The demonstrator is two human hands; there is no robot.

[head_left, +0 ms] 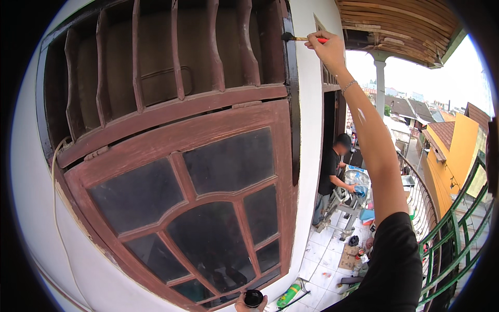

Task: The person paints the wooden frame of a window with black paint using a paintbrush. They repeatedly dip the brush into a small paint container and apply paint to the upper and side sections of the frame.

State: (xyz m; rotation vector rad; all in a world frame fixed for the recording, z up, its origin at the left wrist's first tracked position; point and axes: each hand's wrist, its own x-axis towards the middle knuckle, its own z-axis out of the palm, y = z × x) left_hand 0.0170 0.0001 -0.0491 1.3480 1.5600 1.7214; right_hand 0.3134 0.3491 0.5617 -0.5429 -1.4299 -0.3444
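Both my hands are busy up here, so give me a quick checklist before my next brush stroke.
1. Brush secure in right hand: ok, the fingers grip its handle.
2. Bristles at the frame: ok, they are at its upper right edge.
3. Cup in left hand: ok, opening upward.
4. Enough paint in the cup: cannot tell, its inside just looks black.
5. Dark strip running the frame's full right side: not ok, it stops partway down.
6. Other person clear of the brush: ok, standing well apart.

free air lies right of the right hand (pixel 326 48); wooden slats (pixel 176 52) obstruct leftward.
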